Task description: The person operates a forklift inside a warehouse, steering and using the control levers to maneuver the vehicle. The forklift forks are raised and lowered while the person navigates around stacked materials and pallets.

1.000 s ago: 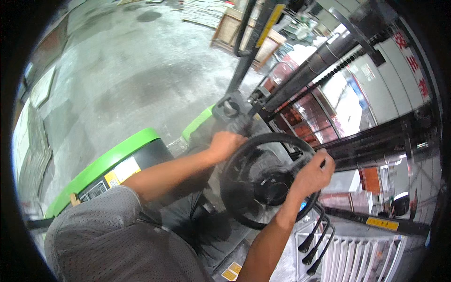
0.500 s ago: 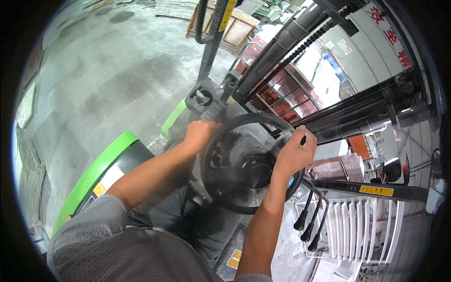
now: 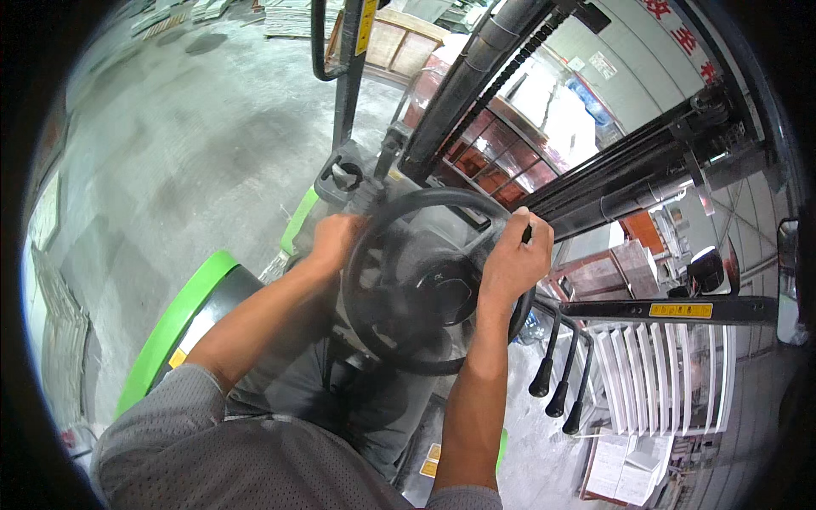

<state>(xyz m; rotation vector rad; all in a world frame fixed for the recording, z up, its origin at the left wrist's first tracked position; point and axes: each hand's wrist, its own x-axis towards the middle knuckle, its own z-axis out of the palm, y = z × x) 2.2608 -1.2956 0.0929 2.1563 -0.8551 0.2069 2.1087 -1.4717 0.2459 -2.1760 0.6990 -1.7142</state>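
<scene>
A black steering wheel [image 3: 391,359] on a forklift stands in front of me, its round hub [image 3: 442,297] in the middle. My right hand [image 3: 515,255] is closed on the wheel at its upper right, and something black shows between thumb and fingers. At the wheel's left side my left hand [image 3: 337,240] is closed; its fingertips are hidden, so what they grip cannot be made out. Just beyond it is a dark holder with a round opening [image 3: 344,177]. Right of the wheel rise three control levers [image 3: 557,399] with black knobs, untouched.
Dark mast rails [image 3: 472,76] cross the upper right, and a front post [image 3: 348,85] stands left of them. A green fender [image 3: 174,327] lies by my left arm. Outside are grey floor [image 3: 212,161], a wooden crate [image 3: 399,42], and a white slatted rack [image 3: 667,378].
The whole view has shifted, so wheel, hands and mast appear farther left and slightly higher. Both hands stay at the same places on or beside the wheel.
</scene>
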